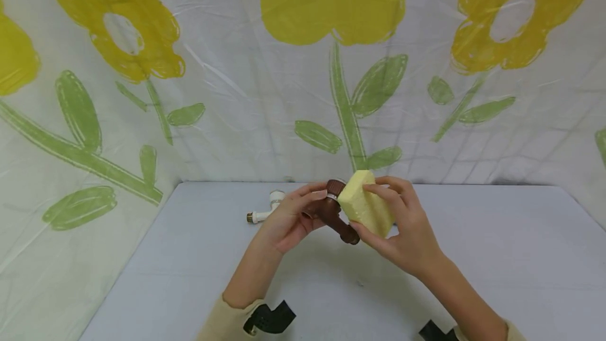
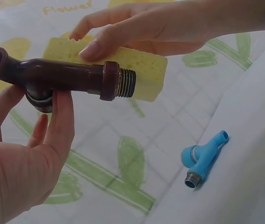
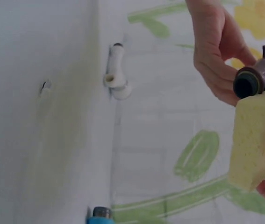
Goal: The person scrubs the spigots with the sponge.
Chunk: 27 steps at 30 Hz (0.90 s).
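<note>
A brown faucet (image 2: 71, 74) with a threaded metal end is pinched in my left hand (image 1: 293, 220) above the table. My right hand (image 1: 402, 225) grips a yellow sponge (image 1: 366, 204) by its edges. The sponge lies against the side of the faucet, and in the left wrist view it shows behind the faucet's body. From the right wrist view, the faucet's open round end (image 3: 247, 85) sits just above the top of the sponge.
On the table (image 1: 189, 278) a white faucet (image 1: 276, 200) lies behind my left hand. A blue faucet (image 2: 204, 161) with a threaded end lies on it too, mostly hidden in the head view. Behind stands a flower-printed curtain (image 1: 227, 93).
</note>
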Available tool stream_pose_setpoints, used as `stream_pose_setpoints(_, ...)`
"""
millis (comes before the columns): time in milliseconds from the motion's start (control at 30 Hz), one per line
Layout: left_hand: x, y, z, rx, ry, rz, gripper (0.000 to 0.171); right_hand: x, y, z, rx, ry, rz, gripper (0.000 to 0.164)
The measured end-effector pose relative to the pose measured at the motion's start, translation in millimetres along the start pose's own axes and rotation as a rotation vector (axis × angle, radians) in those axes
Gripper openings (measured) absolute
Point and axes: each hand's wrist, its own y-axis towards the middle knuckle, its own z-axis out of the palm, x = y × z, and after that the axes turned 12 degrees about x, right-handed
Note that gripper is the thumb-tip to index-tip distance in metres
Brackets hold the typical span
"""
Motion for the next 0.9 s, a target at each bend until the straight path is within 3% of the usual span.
stream_pose_setpoints(200,0.3,1.5,4.6,-0.041,-0.021,0.000,0.037,3,0,-5,0.010,-0.020,0.017,0.062)
stream_pose_setpoints(300,0.9,1.0,3.7,-0.028,-0.008,0.018,0.035,5,1,-6,-0.021,-0.019,0.017,0.061)
stream_pose_setpoints(400,1.7,-0.5,1.0,0.037,0.030,0.057,0.036,7,2,-5,-0.068,-0.010,0.027,0.059)
stream_pose_setpoints(633,0.2,-3.4,-6.0,0.250,0.122,0.124,0.061,9,3,-4,-0.127,-0.014,0.066,0.060)
stream_pose_setpoints(900,-2.8,-5.9,-3.7,0.286,0.151,0.145,0.059,10,4,-2,-0.136,-0.010,0.089,0.061)
